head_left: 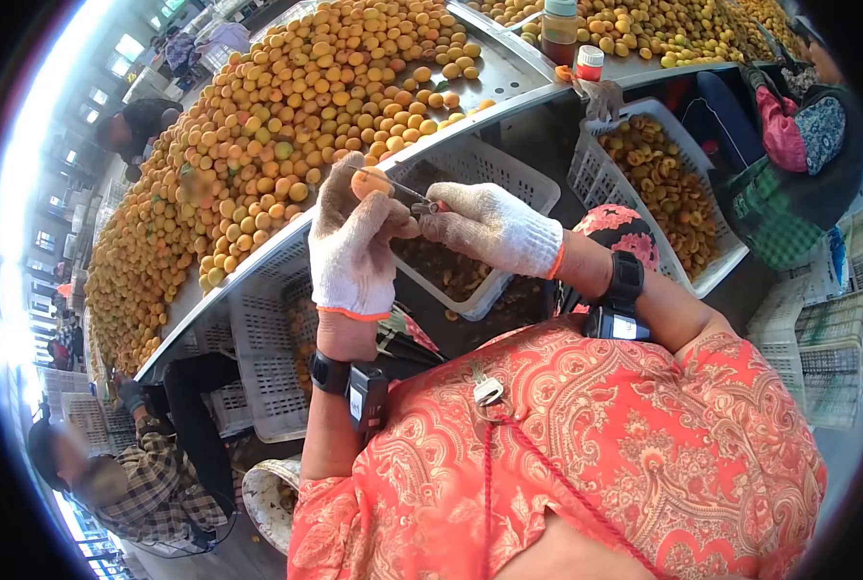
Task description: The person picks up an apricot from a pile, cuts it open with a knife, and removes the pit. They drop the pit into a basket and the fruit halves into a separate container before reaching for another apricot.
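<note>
My left hand (351,256), in a soiled white knit glove, has its fingers closed around an orange apricot (370,182). In my right hand (499,227), gloved the same way, is a small knife (402,189). Its thin blade reaches left to the apricot and appears to touch it; the glove hides most of the handle. Both hands are raised in front of the metal table edge (431,145). Beyond them lies a large heap of whole apricots (287,106). Under my right hand stands a pale plastic crate (523,179) with dark, wet-looking pieces at its bottom.
To the right, a crate (707,208) holds apricot pieces beside a seated person (799,164). A jar (559,34) and red-labelled container (589,63) stand on the table edge. Another crate (258,338) and a white bucket (272,488) are at left, near a person in checks (151,474).
</note>
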